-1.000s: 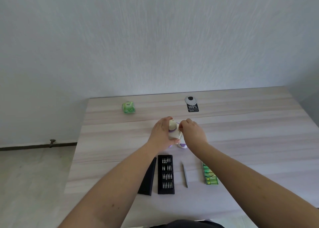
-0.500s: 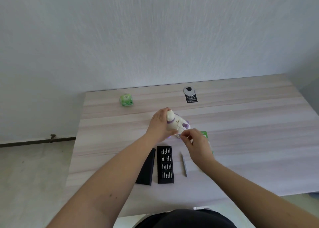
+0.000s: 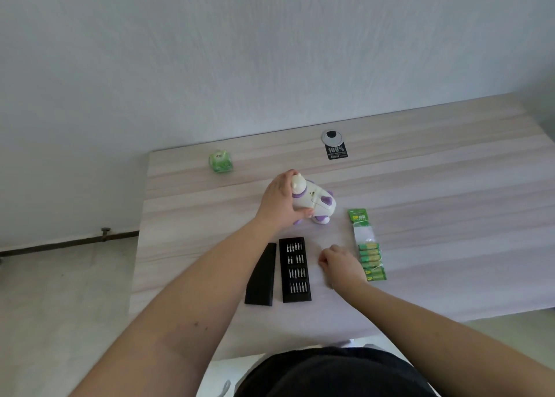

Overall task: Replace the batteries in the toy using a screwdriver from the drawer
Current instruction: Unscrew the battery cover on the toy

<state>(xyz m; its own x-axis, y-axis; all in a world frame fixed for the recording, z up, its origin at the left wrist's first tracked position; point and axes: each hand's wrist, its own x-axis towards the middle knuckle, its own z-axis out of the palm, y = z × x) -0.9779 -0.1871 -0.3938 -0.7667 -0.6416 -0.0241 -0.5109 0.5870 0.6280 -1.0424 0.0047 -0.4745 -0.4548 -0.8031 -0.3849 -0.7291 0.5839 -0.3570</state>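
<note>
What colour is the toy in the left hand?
White with purple patches: the toy, best seen in the head view.

A plain room, most likely a home or small office, though nothing settles which: a pale wood-grain worktop [image 3: 420, 186] fills the middle and right of the frame and stands against a bare, textured white wall [image 3: 270, 51] across the upper half. At the worktop's far edge, upper centre, sits a round cable grommet [image 3: 331, 137] with a black sticker [image 3: 336, 152] just below it, the mark of a desk. At lower left a light floor [image 3: 60, 291] meets the wall along a dark skirting strip [image 3: 69, 242].
</note>
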